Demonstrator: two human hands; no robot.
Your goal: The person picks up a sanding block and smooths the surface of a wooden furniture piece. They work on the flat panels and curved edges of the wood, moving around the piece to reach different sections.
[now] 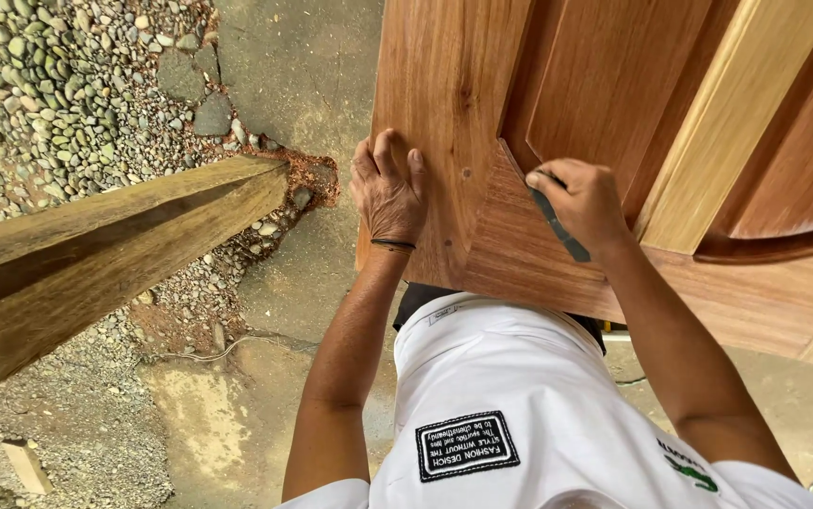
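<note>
Wood everywhere in this one: a reddish panelled door point(614, 141) was laid flat in front of the person, overhanging their lap, so the face could be worked from above. The left hand point(388, 193) was spread flat on the door's edge stile, fingers open and gripping nothing, apparently just pressed down to keep the door steady. The right hand point(586, 203) was closed around a thin dark tool point(557, 228), held like a pencil with the tip tucked into the corner where the raised panel meets the frame. Exactly what kind of tool it was couldn't be made out, since most of it was hidden in the fist. The hands were kept apart, one bracing, one working, which makes sense for detail work in a groove. A paler strip point(737, 113) ran diagonally across the door to the right. Off to the left, a rough beam point(95, 254) was seen over gravel point(58, 104) and concrete floor point(303, 75).
</note>
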